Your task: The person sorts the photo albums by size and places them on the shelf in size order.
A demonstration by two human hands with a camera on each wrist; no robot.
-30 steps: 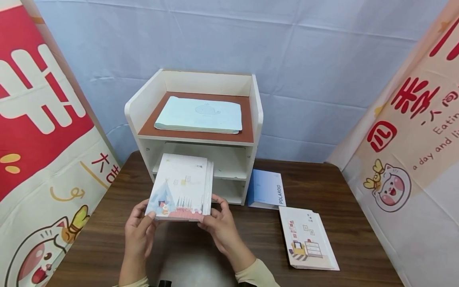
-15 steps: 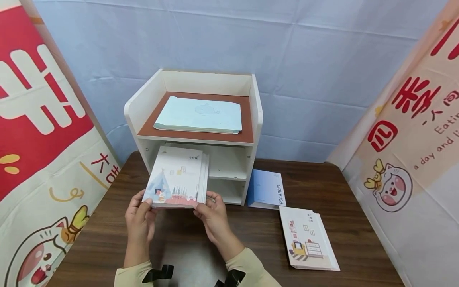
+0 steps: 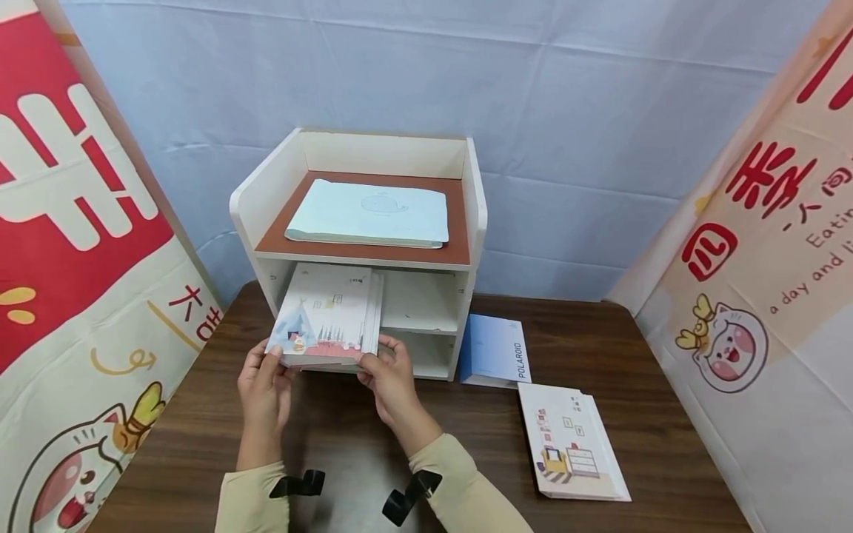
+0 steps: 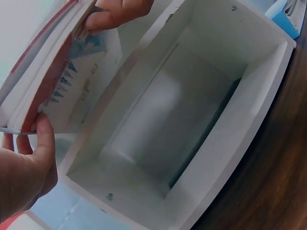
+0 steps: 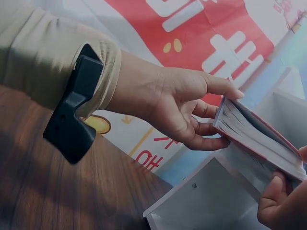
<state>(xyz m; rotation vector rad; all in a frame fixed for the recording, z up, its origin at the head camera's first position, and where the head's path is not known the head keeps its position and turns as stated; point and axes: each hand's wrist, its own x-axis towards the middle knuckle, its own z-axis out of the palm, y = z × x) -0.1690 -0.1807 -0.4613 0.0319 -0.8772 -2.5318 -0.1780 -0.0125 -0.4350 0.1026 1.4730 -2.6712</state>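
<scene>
Both hands grip a white hardcover book with a tent drawing on its cover. My left hand holds its near left corner, thumb on top. At the near right corner, my right hand pinches it the same way. The book's far end lies inside the middle compartment of a white desk shelf; its near end sticks out. In the right wrist view, page edges of the book show between the right hand and the left fingers. The left wrist view shows the shelf's lower compartment below the book.
A pale blue book with a whale drawing lies on the brown top shelf. Right of the unit are a blue POLAROID book and a white illustrated book on the dark wooden table. Printed cloths hang at both sides.
Both hands have moved the tent book forward and slightly left, and its far end has passed from in front of the shelf into the middle compartment. The other books have stayed put.
</scene>
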